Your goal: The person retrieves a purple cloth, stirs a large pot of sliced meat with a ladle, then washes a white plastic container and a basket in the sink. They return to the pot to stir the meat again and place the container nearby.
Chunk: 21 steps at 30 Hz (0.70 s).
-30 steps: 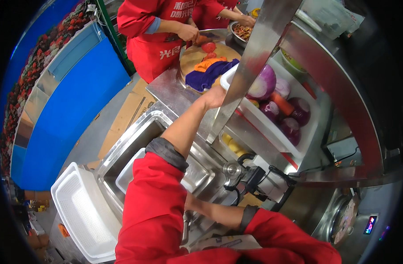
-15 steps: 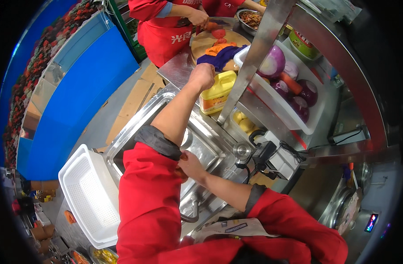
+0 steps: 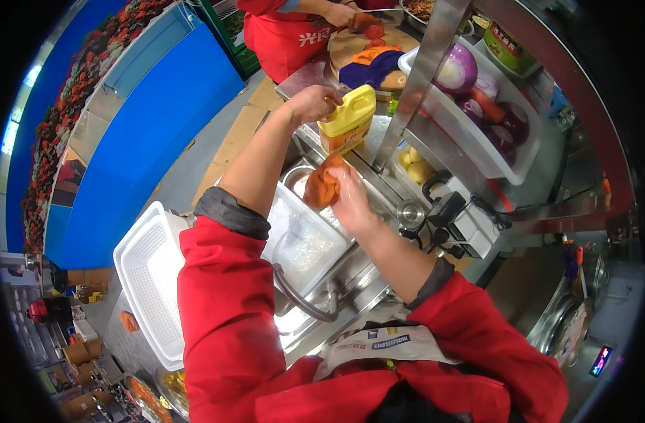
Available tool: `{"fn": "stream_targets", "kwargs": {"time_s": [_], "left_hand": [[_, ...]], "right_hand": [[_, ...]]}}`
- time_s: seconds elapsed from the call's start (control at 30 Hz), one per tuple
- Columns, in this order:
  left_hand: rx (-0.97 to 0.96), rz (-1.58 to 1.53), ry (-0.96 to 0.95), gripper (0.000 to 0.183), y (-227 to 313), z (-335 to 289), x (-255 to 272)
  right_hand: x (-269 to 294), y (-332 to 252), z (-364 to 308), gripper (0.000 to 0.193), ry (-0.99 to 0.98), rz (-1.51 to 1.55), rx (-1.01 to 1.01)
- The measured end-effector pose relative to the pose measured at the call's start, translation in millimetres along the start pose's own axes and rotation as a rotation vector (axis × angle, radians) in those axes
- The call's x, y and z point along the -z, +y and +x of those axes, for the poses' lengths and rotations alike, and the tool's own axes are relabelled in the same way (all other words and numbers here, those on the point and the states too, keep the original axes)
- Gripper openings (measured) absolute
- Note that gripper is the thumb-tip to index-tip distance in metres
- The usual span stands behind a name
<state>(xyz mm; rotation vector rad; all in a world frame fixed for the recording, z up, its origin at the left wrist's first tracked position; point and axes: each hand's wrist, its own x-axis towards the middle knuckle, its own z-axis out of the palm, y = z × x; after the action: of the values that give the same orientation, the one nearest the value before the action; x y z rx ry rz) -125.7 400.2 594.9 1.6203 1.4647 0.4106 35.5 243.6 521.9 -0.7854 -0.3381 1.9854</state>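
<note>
My left hand [image 3: 314,104] is closed, its fingers curled at the left side of the upper part of a yellow plastic jug [image 3: 347,127]. What the fingers hold, if anything, is hidden. The jug stands upright on the metal ledge behind the sink. In my right hand [image 3: 354,201] is a bunched orange-brown cloth [image 3: 322,185], held above the sink, below the jug. A white basin with water [image 3: 305,243] sits in the metal sink under the curved faucet [image 3: 298,292]. Behind it, partly covered by my left forearm and the cloth, is a round metal bowl [image 3: 292,176].
A white perforated basket [image 3: 150,282] stands left of the sink. Onions [image 3: 456,70] fill a white tub right of a metal post [image 3: 425,84]. A co-worker's hands [image 3: 342,14] are at a round cutting board [image 3: 347,49], where a purple cloth [image 3: 372,72] lies.
My right hand has risen and moved forward from behind my left sleeve, bringing the cloth into view. My left hand has shifted to the jug's upper left side. The view has moved slightly.
</note>
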Motion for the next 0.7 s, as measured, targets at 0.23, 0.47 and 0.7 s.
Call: {"fn": "stream_targets", "kwargs": {"time_s": [0.23, 0.47, 0.7], "left_hand": [[-0.068, -0.026, 0.025, 0.033, -4.3, 3.9, -6.3], [-0.021, -0.192, 0.080, 0.033, -3.4, -7.5, -14.8], [-0.030, -0.090, 0.074, 0.032, -13.2, 0.1, -28.3]], "right_hand": [[-33.6, -24.1, 47.7, 0.044, 0.152, 0.103, 0.184], [-45.8, -30.2, 85.7, 0.043, 0.251, 0.064, 0.239], [-29.4, -26.5, 95.0, 0.042, 0.198, 0.190, 0.193]]}}
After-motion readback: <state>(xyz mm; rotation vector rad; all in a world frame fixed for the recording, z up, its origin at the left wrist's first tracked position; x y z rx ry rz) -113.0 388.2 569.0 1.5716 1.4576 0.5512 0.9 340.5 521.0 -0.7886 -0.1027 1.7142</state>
